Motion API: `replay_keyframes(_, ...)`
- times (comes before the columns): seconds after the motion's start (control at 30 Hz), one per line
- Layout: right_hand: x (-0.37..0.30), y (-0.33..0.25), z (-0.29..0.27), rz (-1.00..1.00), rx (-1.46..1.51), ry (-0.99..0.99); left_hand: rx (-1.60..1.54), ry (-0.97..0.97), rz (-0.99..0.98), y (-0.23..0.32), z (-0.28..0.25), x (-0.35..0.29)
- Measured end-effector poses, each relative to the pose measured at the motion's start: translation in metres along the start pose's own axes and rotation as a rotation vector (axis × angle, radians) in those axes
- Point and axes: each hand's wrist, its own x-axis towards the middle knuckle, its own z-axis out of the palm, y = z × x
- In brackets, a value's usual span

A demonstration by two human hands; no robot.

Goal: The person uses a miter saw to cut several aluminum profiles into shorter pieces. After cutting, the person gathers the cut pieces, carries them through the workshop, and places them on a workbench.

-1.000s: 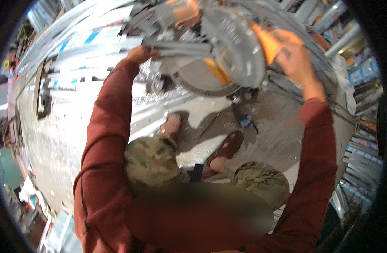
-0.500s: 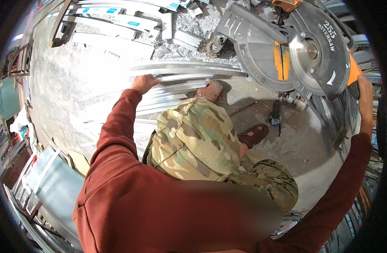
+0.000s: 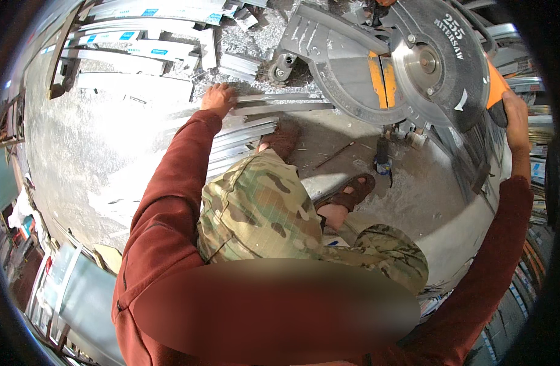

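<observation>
My right hand is wrapped round the dark handle of a mitre saw with an orange trim. The saw's round blade and dark guard stand at the right side of its grey table. My left hand lies over long, thin aluminium profiles left of the saw, its fingers curled down on them. Glare and the hand itself hide part of that grip. The profiles' right ends reach close to the saw table's front edge.
Shorter aluminium strips lie on the floor by my foot. Offcuts and metal shavings spread behind the profiles. A blue-and-black tool stands below the saw. Glass panes lean at the lower left. More profiles are stacked at the right.
My left hand has moved forward and right along the profiles and now rests over them. My right hand stays on the saw handle. The whole view has shifted slightly.
</observation>
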Motion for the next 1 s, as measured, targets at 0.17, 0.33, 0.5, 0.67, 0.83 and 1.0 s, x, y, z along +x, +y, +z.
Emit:
replay_keyframes(0.17, 0.005, 0.032, 0.001, 0.080, 0.101, -0.053, -0.303, -0.137, -0.206, -0.017, -0.026, -0.031)
replay_keyframes(0.33, -0.003, 0.009, 0.007, 0.037, 0.082, 0.055, -0.262, 0.093, -0.001, -0.012, -0.086, -0.071)
replay_keyframes(0.5, 0.004, -0.032, 0.001, -0.031, 0.221, -0.146, -0.218, 0.045, 0.004, -0.027, -0.112, -0.081)
replay_keyframes(0.67, 0.004, -0.037, -0.004, 0.010, 0.106, -0.151, -0.013, -0.237, -0.114, 0.010, -0.160, -0.001)
replay_keyframes(0.83, 0.003, -0.039, -0.006, 0.042, 0.033, -0.119, 0.010, -0.150, 0.028, 0.055, -0.184, 0.112)
replay_keyframes(1.0, 0.003, -0.055, -0.006, 0.049, -0.008, -0.093, 0.133, -0.094, 0.062, 0.092, -0.190, 0.181)
